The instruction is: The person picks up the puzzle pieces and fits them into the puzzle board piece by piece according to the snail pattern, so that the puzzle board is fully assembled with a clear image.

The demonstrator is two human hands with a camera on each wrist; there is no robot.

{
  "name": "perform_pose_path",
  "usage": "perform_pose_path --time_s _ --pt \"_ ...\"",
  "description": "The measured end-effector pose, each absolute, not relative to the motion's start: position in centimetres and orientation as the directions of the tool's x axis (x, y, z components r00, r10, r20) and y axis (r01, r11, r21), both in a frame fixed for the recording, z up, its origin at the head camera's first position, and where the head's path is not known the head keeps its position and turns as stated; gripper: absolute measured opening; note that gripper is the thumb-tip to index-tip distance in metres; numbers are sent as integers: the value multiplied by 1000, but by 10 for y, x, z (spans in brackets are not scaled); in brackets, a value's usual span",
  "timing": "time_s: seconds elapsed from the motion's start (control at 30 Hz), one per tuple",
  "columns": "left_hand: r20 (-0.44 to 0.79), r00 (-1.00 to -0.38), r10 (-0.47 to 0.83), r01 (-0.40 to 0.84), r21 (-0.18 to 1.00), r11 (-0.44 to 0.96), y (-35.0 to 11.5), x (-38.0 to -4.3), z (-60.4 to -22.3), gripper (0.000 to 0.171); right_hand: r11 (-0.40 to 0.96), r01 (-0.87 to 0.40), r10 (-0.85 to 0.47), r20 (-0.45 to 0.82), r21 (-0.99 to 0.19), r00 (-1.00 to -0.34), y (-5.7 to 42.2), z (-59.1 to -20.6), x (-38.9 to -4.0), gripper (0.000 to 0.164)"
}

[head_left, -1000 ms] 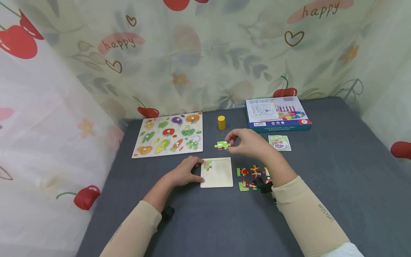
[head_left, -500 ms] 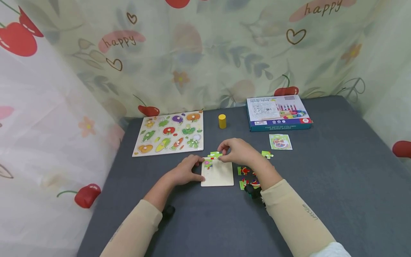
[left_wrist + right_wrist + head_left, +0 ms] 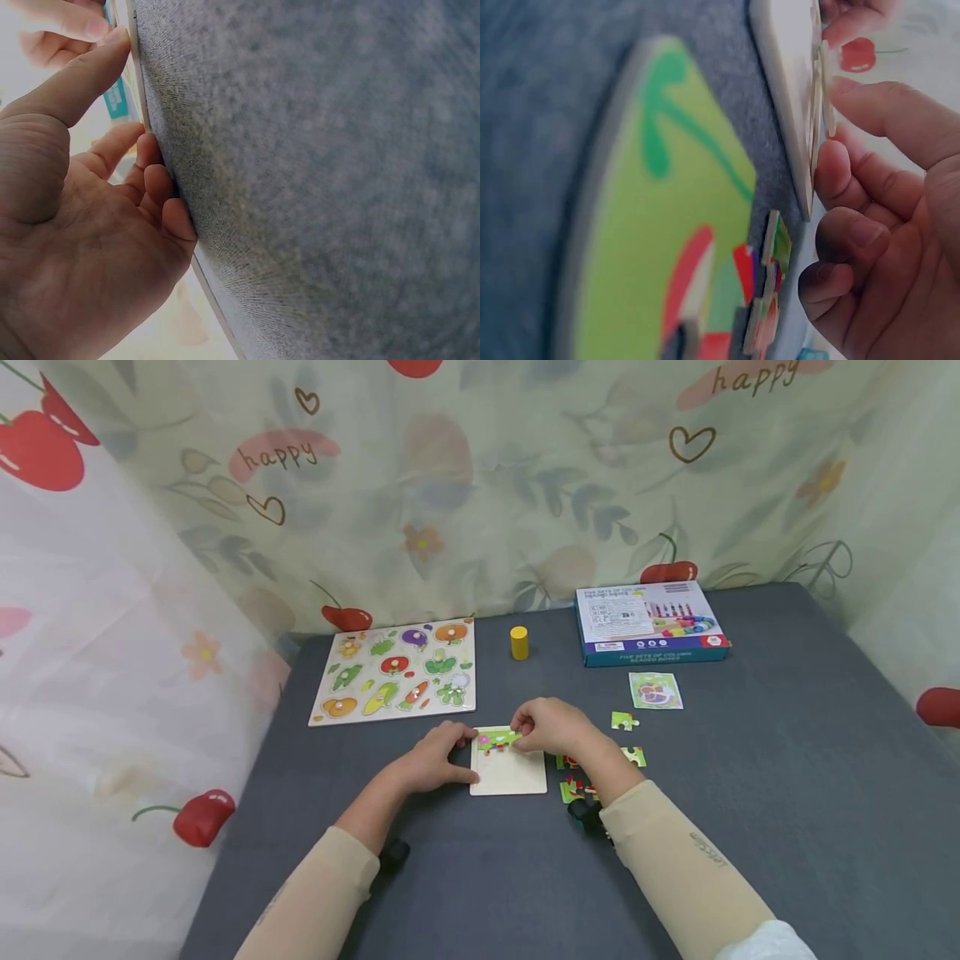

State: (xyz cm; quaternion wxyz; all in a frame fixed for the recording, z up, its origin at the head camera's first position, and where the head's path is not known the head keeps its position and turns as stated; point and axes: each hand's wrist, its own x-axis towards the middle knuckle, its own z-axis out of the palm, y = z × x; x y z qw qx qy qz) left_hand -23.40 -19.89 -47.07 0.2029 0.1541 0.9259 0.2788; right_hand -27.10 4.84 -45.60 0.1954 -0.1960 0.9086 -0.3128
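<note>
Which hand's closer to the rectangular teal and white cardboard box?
Right. Your right hand is in front of the box, slightly to its left; your left hand is farther left, at the left edge of the pale square wooden tray.

Free room over wooden tray's (image 3: 510, 776) near half
</note>
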Motion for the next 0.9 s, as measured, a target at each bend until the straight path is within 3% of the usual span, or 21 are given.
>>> perform_pose_path --time_s 0.9 --pt "-294 -868 400 163 592 789 -200 -233 -469 70 750 -287 -468 -171 -596 -867 43 -464 -268 19"
